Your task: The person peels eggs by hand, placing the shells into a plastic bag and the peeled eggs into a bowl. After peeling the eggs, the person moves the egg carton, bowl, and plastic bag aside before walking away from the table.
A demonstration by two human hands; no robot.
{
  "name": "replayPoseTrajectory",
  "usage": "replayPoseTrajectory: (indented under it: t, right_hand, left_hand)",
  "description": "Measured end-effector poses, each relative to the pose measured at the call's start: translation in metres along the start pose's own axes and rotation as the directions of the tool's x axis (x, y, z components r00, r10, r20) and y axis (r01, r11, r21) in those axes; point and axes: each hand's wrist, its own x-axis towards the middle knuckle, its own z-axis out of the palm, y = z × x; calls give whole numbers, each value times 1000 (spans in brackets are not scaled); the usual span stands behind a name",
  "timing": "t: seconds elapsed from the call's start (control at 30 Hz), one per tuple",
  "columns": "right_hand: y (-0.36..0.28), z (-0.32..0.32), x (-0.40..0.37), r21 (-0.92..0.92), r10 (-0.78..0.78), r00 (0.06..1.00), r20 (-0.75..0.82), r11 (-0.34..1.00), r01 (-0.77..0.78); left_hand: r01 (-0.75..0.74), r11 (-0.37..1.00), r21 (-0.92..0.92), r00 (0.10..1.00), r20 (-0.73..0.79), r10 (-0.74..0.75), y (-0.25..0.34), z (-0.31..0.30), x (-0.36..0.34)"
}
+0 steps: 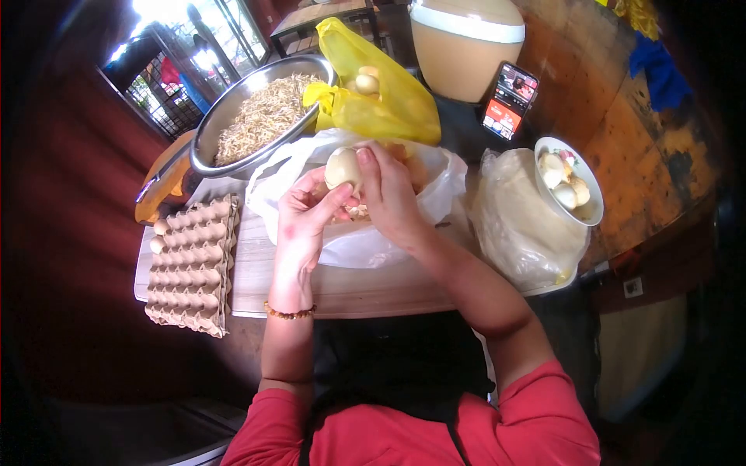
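Nearest: red sleeves, forearms, bead bracelet [290, 313] on left wrist. Left hand [305, 211] and right hand [391, 194] both grip one pale egg [343, 168], fingertips on its sides, above open white plastic bag [353, 247] mid-table. Egg carton [193, 268] at left, two eggs at its left edge. Far left, steel bowl [260, 116] of bean sprouts; yellow bag [388, 109] right of it. Right, white bowl [592, 203] of eggs.
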Motion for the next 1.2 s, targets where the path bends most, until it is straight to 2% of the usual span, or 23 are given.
replayPoseTrajectory:
  t: [0.07, 0.13, 0.23, 0.33, 0.37, 0.4, 0.43, 0.47, 0.5, 0.53, 0.57, 0.63, 0.77, 0.83, 0.87, 0.9, 0.93, 1.0, 1.03, 1.07, 1.13, 1.17, 1.2]
  right_hand:
    - [1, 0, 0, 15, 17, 1000, 0, 1000, -17]
    - [2, -1, 2, 64, 158, 987, -15, 986, -157]
    - [0, -4, 4, 178, 180, 984, 7, 968, -178]
    - [-11, -13, 10, 143, 196, 976, 98, 967, -209]
    - [-10, -12, 11, 143, 196, 976, 98, 968, -209]
    - [-7, -11, 11, 88, 73, 993, 95, 993, -82]
    - [-4, -10, 11, 34, -50, 994, 99, 998, 47]
    - [-2, -9, 11, 37, -50, 994, 98, 998, 47]
    - [1, -9, 11, 97, 4, 992, 128, 995, -17]
    - [3, -9, 12, 154, 56, 985, 161, 985, -81]
    - [6, -9, 12, 155, 56, 985, 161, 985, -81]
    - [10, -9, 14, 309, 240, 945, 224, 902, -302]
    - [15, -9, 16, 331, 233, 947, 222, 895, -298]
    - [7, -10, 14, 238, 281, 951, 127, 922, -304]
    - [7, -8, 13, 239, 281, 951, 127, 922, -304]
    - [9, -5, 11, 59, 13, 1000, -20, 998, -12]
    - [9, -2, 10, -157, -279, 954, -109, 952, 261]
    - [7, -1, 6, -161, -284, 955, -87, 950, 268]
    - [5, -1, 6, -163, -289, 955, -64, 947, 276]
    - [4, -2, 6, -162, -290, 955, -63, 947, 277]
    - [2, -6, 7, -195, -141, 988, -61, 973, 127]
    - [4, -7, 9, -193, -139, 988, -62, 973, 125]
    - [8, -9, 13, -153, -67, 996, -67, 987, 56]
  left_hand:
    - [1, 1000, -5, 1000, 10, -1, 0, -3, 1]
    - [4, 1000, -10, 1000, 20, -3, -1, -4, 2]
    - [55, 995, -87, 998, 24, -53, -1, -6, 3]
    - [65, 993, -95, 997, 35, -62, 3, -5, 4]
    - [-18, 999, 30, 1000, 4, 18, 6, -1, 4]
    - [-97, 983, 157, 995, -18, 101, 7, 1, 3]
    - [-96, 983, 159, 995, -18, 101, 8, 1, 2]
    - [-109, 965, 241, 994, 1, 112, 8, 0, 2]
    - [-122, 940, 320, 992, 22, 122, 8, -2, 2]
    - [-123, 939, 321, 992, 21, 122, 7, -5, 2]
    - [-113, 946, 302, 994, 32, 109, 6, -9, 3]
    - [-103, 953, 283, 995, 42, 95, 4, -15, 3]
    - [-67, 975, 210, 997, 43, 59, 3, -17, 4]
    - [-42, 985, 169, 999, 30, 38, 2, -12, 4]
    - [-30, 989, 147, 1000, 2, 30, 1, -6, 3]
    - [-19, 992, 125, 999, -24, 22, -1, -2, 3]
    - [-18, 992, 125, 999, -24, 21, -2, -1, 4]
    - [-13, 964, 266, 994, -102, 41, -4, 1, 6]
    - [-13, 964, 266, 994, -103, 42, -3, 1, 6]
    - [-9, 976, 216, 992, -118, 36, -1, 1, 6]
    - [-7, 986, 167, 991, -133, 29, 5, -1, 6]
    - [35, 998, 55, 990, -136, -27, 8, -3, 5]
    - [78, 995, -58, 987, -133, -85, 10, -5, 4]
